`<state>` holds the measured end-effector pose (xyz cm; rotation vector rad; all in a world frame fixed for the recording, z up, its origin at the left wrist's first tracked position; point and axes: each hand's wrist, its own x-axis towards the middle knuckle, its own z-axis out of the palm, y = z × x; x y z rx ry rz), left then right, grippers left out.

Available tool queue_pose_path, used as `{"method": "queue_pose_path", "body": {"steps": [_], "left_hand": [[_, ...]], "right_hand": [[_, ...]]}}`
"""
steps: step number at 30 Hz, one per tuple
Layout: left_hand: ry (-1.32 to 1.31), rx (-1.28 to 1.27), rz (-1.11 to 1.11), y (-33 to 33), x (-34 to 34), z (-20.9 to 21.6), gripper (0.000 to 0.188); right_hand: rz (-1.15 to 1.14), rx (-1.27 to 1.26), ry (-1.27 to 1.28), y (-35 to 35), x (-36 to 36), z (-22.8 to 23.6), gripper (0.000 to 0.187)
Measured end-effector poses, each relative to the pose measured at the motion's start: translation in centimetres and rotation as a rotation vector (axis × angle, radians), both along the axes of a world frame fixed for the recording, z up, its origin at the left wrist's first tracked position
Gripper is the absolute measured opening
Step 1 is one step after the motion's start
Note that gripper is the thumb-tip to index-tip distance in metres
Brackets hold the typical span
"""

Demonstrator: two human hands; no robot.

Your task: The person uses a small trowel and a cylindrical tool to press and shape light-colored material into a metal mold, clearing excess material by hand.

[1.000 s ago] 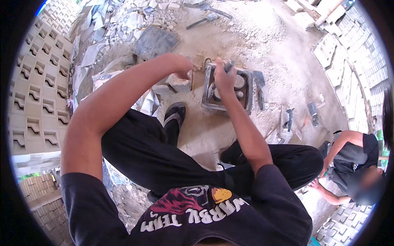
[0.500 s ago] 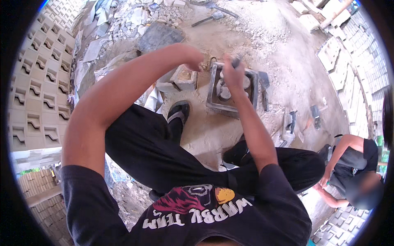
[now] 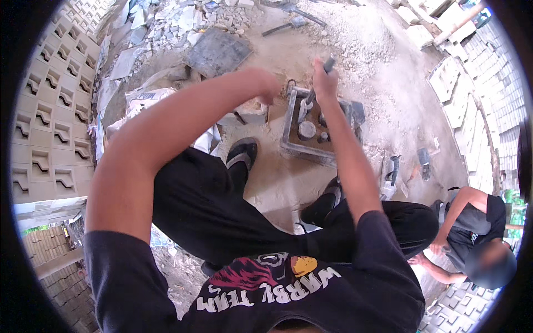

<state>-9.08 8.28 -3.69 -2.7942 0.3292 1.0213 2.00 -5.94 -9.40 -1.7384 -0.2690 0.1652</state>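
Note:
My right hand (image 3: pixel 325 82) is wrapped around the dark handle of a hand tool (image 3: pixel 311 97), held upright. Its pale lower end, too small to identify, reaches down into a grey rectangular box (image 3: pixel 287 125). Inside that box stand round, pale-topped pieces (image 3: pixel 306 131) and smaller knobs. To the left of the box, my left hand (image 3: pixel 268 91) hangs with its fingers pointing down, blurred and partly hidden by the wrist. Below it sits a light-coloured block or small box (image 3: pixel 252 116).
A dark square slab (image 3: pixel 220 52) lies beyond my left arm, near rubble (image 3: pixel 186 19). Long-handled tools (image 3: pixel 294 22) rest by a pale powder heap (image 3: pixel 366 33). Stacked patterned blocks (image 3: pixel 53 111) line the left side. Another person (image 3: pixel 472 222) crouches at the right.
My right hand has risen and moved slightly right with the tool, showing more of the box's inside. My left hand has shifted slightly right and down.

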Motion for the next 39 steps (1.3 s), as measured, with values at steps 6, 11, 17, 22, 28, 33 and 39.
{"method": "queue_pose_path", "body": {"steps": [6,11,17,22,28,33,39], "left_hand": [[-0.017,-0.026,0.011,0.6,-0.9,1.0,0.043],[-0.005,0.002,0.041,0.7,-1.3,1.2,0.043],[-0.016,-0.043,0.162,0.0,-2.2,3.3,0.043],[0.007,0.007,0.062,1.1,-0.5,-0.1,0.042],[-0.042,-0.155,0.058,0.2,-0.1,0.2,0.042],[0.008,0.005,0.049,0.3,0.3,0.1,0.042],[0.03,0.032,-0.016,1.4,0.9,-3.1,0.04]], "right_hand": [[-0.008,-0.181,-0.011,0.7,-1.2,0.4,0.04],[-0.062,-0.124,-0.291,0.8,2.3,-2.8,0.043],[-0.111,0.222,-0.123,1.7,3.5,-1.3,0.034],[0.012,-0.05,0.147,1.8,4.7,-2.1,0.038],[-0.085,-0.263,-0.279,1.3,-0.3,-3.8,0.044],[-0.105,-0.03,-0.081,-0.9,-3.8,-3.0,0.045],[-0.03,-0.12,-0.079,-0.5,-5.0,-3.1,0.038]]}}
